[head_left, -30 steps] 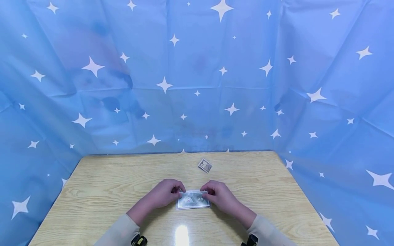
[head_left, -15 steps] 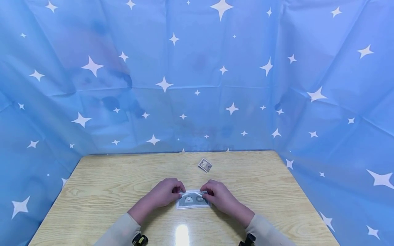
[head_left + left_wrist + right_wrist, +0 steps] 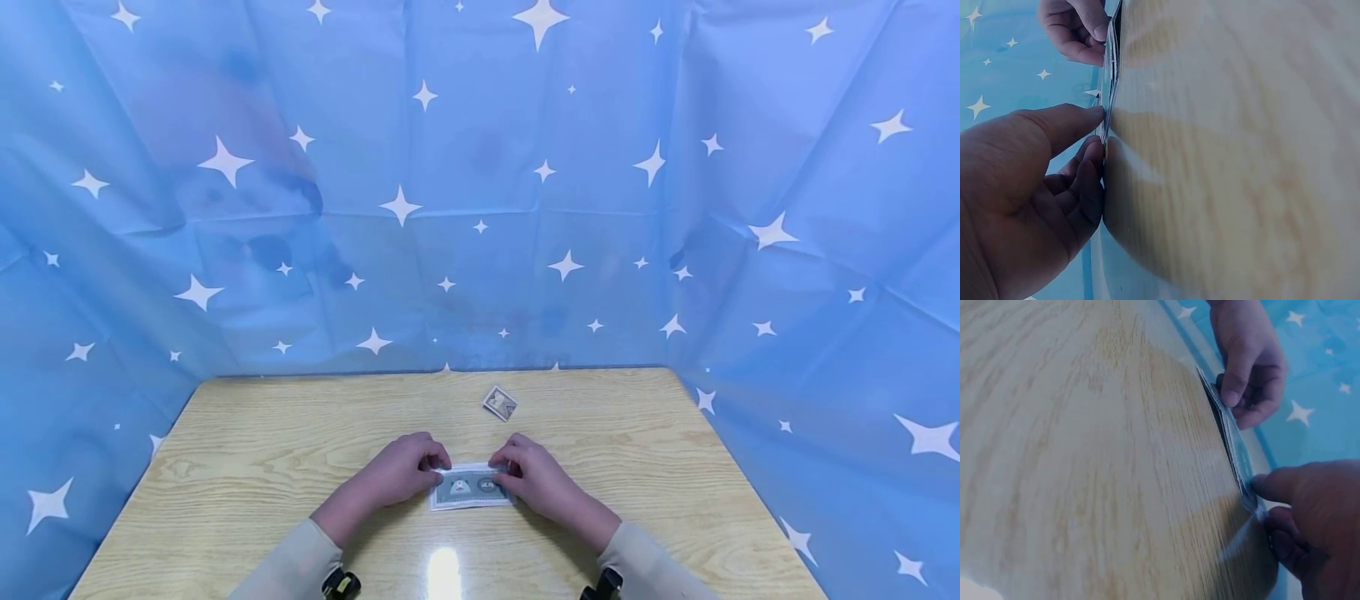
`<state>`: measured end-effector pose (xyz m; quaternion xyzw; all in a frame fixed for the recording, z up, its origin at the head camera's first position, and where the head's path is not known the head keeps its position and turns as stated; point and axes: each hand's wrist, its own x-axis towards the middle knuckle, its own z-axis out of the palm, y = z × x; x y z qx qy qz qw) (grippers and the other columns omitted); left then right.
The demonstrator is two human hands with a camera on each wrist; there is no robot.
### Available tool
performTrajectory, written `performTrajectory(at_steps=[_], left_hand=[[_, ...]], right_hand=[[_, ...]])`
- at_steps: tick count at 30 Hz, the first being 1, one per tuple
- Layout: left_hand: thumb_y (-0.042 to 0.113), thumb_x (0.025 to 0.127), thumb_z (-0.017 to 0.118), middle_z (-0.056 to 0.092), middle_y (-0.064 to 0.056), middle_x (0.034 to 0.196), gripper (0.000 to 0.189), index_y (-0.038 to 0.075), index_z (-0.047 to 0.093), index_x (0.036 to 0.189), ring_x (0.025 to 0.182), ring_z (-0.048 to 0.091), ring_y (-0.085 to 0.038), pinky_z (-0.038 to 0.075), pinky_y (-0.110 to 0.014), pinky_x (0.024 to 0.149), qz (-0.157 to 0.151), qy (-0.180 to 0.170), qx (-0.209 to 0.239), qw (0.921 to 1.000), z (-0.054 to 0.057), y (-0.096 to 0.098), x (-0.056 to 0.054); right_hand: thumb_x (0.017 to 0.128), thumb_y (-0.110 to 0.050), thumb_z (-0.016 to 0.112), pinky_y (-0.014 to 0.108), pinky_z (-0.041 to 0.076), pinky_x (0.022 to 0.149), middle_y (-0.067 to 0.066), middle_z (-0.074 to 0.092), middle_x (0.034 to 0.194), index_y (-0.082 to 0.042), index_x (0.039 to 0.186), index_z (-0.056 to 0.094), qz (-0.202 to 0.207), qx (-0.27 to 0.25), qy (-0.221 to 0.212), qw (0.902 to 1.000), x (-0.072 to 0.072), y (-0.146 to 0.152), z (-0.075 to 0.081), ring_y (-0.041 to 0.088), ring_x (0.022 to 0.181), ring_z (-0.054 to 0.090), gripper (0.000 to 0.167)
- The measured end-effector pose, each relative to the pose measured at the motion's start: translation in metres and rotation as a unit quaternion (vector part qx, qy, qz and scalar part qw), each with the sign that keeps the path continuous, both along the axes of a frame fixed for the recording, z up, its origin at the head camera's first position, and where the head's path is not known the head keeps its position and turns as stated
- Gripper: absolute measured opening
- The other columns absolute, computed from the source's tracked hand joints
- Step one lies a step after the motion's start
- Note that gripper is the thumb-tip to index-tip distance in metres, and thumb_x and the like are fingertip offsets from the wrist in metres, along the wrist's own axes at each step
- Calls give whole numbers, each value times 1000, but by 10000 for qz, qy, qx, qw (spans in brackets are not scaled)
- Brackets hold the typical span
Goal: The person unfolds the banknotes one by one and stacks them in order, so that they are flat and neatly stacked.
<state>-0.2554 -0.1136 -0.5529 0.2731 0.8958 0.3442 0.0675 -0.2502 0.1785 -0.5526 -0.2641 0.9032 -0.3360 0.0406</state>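
Observation:
A flat, grey-green printed note (image 3: 471, 493) with a pale border lies on the table in front of me. It shows a white figure and a dark round mark. My left hand (image 3: 401, 471) pinches its far left corner between thumb and fingers. At the far right corner, my right hand (image 3: 534, 477) does the same. In the left wrist view the note's edge (image 3: 1112, 59) shows several thin layers, slightly bent off the tabletop. The right wrist view shows the layered note (image 3: 1235, 447) from the other side, both thumbs on its face.
A small brownish printed piece (image 3: 500, 403), perhaps folded, lies farther back on the wood-grain table (image 3: 300, 417). A blue curtain with white stars (image 3: 480, 275) hangs behind and at both sides. A bright light reflection shows near the front.
The hands stay almost in place on the note. Its surface glare has faded, so the printed figure and round mark show more clearly.

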Motion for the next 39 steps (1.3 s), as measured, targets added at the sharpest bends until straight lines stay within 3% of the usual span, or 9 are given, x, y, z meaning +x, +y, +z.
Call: performTrajectory(at_steps=[12, 19, 28, 32, 39], left_hand=[[7, 94, 84, 66, 10, 93, 17, 15, 81, 108, 86, 61, -8, 56, -30, 78, 106, -137, 282, 9995, 5, 0, 0], [10, 101, 80, 67, 9, 93, 10, 11, 79, 111, 85, 63, -9, 57, -31, 77, 276, -158, 543, 9980, 9, 5, -10], [10, 104, 76, 68, 6, 99, 11, 8, 76, 114, 91, 65, -11, 59, -32, 82, 359, -247, 850, 9954, 15, 27, -39], [13, 103, 78, 69, -1, 107, 17, 6, 75, 119, 98, 65, -15, 59, -36, 88, 449, -169, 879, 9950, 17, 39, -56], [17, 103, 78, 66, -12, 134, 36, 9, 70, 138, 121, 65, -26, 57, -47, 104, 497, 159, 690, 9962, 14, 59, -85]], right_hand=[[98, -11, 84, 26, 56, 75, -9, 65, 99, -13, 108, 81, -339, -486, -27, 9982, 2, 5, 3, 7, 87, 60, 10], [99, -8, 82, 26, 55, 71, -7, 63, 95, -11, 103, 81, -720, -711, 20, 9949, -5, 10, 8, 9, 83, 59, 5], [97, -4, 83, 28, 55, 69, -3, 60, 91, -8, 100, 77, -1234, -672, 527, 9887, -28, 19, 7, 10, 78, 59, 7], [98, -7, 82, 32, 57, 73, 2, 61, 96, -4, 107, 76, -1494, -597, 452, 9859, -41, 19, 8, 14, 83, 61, 11], [99, -18, 85, 38, 54, 76, 10, 60, 105, 2, 128, 71, -1803, -214, 156, 9833, -63, 14, 3, 19, 87, 57, 38]])
